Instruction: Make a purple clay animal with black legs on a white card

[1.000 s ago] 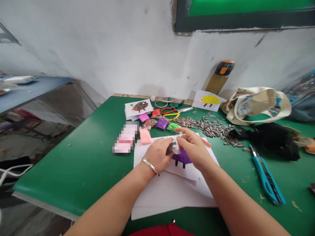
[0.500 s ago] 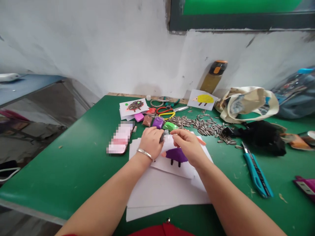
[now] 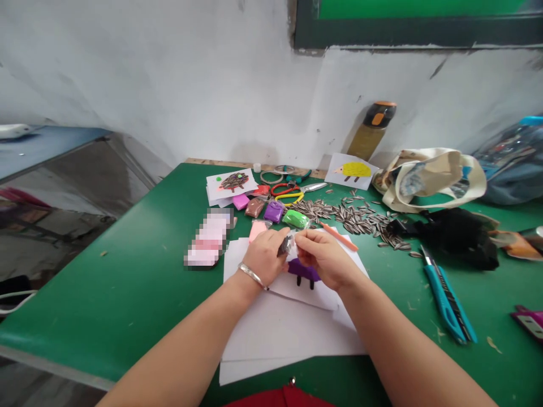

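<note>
My left hand point(image 3: 263, 257), with a silver bracelet at the wrist, is closed around a small clear packet of black clay point(image 3: 285, 245). My right hand point(image 3: 324, 254) pinches the see-through plastic at the packet's right end. Both hands are over a sheet with a purple clay hedgehog point(image 3: 304, 270) with black legs, partly hidden by the fingers. Under that sheet is a stack of white paper point(image 3: 292, 333). A packet of pale pink clay point(image 3: 258, 229) sits just behind my left hand. An orange stick-like tool point(image 3: 340, 236) lies beyond my right hand.
Packets of purple point(image 3: 274, 211) and green clay point(image 3: 296, 219), scissors point(image 3: 289, 195) and loose sunflower seeds point(image 3: 360, 217) lie behind the hands. A phone point(image 3: 208, 240) is at left; a utility knife point(image 3: 447, 302) with its blade out is at right. A bottle point(image 3: 371, 133) stands by the wall.
My hands have shifted slightly downward with the black clay packet, and the right fingers have closed in on its plastic. The pink clay packet behind my left hand now shows.
</note>
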The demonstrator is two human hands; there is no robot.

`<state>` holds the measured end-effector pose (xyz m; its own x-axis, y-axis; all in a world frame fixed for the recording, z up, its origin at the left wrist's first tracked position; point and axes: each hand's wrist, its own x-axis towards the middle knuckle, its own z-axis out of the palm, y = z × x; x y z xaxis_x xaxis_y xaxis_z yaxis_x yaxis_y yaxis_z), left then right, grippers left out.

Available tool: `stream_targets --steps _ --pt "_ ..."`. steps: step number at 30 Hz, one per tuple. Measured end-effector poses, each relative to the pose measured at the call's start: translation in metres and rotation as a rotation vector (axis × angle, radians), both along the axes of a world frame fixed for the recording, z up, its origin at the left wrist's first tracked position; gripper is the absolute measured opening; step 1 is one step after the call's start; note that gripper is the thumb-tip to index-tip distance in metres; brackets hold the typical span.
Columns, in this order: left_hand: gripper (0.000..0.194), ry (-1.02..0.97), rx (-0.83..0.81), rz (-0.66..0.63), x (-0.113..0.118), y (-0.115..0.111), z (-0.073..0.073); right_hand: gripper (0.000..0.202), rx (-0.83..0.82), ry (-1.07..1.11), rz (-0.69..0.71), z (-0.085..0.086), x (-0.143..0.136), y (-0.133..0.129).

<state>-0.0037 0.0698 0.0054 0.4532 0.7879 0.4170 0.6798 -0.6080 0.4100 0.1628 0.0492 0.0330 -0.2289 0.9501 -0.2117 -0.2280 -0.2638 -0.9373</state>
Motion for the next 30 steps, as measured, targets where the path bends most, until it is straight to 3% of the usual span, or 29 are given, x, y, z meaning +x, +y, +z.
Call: stream_targets --steps 7,12,16,30 --pt "0.037 -0.145 -0.019 0.016 0.001 -0.005 0.004 0.025 -0.069 0.138 0.029 -0.001 -0.002 -0.001" --pt "0.036 -0.168 0.008 0.015 0.0 -0.005 0.006 0.023 0.054 -0.086 -0.073 0.003 -0.008 -0.003" --pt "0.035 -0.159 -0.008 0.029 0.0 -0.004 0.005 0.01 0.141 -0.206 -0.149 0.006 -0.012 -0.006" --pt "0.034 -0.143 0.017 0.019 0.001 -0.005 0.001 0.018 0.368 -0.505 -0.272 0.001 -0.014 -0.009"
